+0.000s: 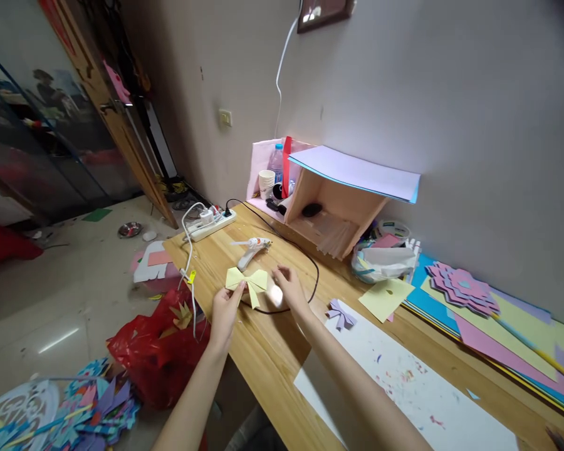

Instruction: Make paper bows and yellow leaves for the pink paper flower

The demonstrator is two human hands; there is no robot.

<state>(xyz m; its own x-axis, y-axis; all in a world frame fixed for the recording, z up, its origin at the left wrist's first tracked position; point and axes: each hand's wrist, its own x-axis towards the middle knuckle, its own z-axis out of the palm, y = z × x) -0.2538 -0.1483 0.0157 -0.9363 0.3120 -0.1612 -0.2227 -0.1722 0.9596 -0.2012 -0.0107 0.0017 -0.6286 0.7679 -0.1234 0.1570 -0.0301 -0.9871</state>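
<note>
A pale yellow paper bow [257,283] is pinched at its middle between the thumb and fingers of my left hand [224,312], just above the wooden table. To the right of the bow, apart from it, my right hand [291,289] hovers with loosely bent fingers and nothing visible in them. Beyond the bow a white hot glue gun [252,249] lies on the tabletop, its nozzle end pointing right. A smaller purple paper bow [341,314] rests at the corner of a large white sheet [399,382], right of my right forearm.
A power strip [211,224] sits at the far left table edge; a black cable [316,266] loops around the work spot. Along the wall stand a cardboard box shelf [338,219], a plastic bag [383,262] and stacked coloured paper [512,338]. A red bag [157,351] is below left.
</note>
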